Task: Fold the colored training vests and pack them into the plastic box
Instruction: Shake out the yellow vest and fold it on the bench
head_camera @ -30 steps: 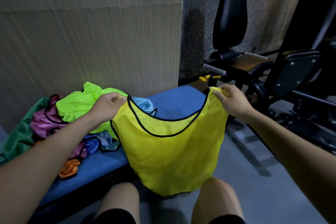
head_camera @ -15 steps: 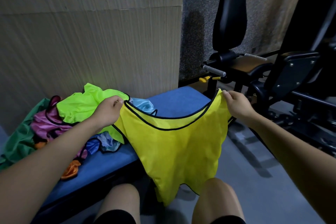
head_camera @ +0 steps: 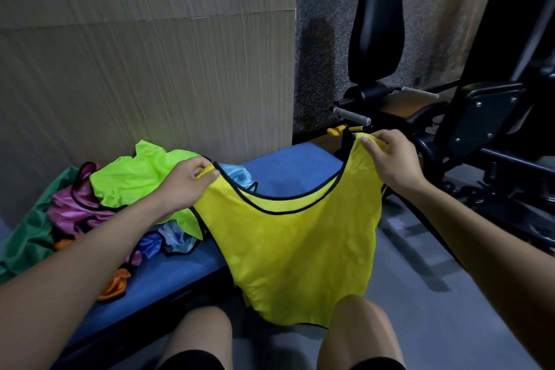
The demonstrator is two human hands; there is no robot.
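Grip: the left hand (head_camera: 187,185) pinched one shoulder strap of the yellow vest (head_camera: 295,245) between thumb and fingers; the right hand (head_camera: 390,159) pinched the other strap the same way; both hands were closed on cloth, not spread
Vest: it hung stretched between the two hands, neckline sagging in a black-trimmed curve; the body dropped below the grip to the person's knees (head_camera: 357,324); no fold was visible in it
Beyond the left hand: a heap of loose vests (head_camera: 126,189) lay on the blue bench (head_camera: 288,165), just behind and below that hand; lime green on top, with pink, light blue and orange crumpled under it; a green cloth (head_camera: 27,231) lay at the heap's far side
Beyond the right hand: black gym equipment (head_camera: 486,117) stood well apart from the vest
Box: no plastic box was in view
Progress: judged early; the yellow vest was only being held out for folding; the heap was unfolded and nothing appeared packed
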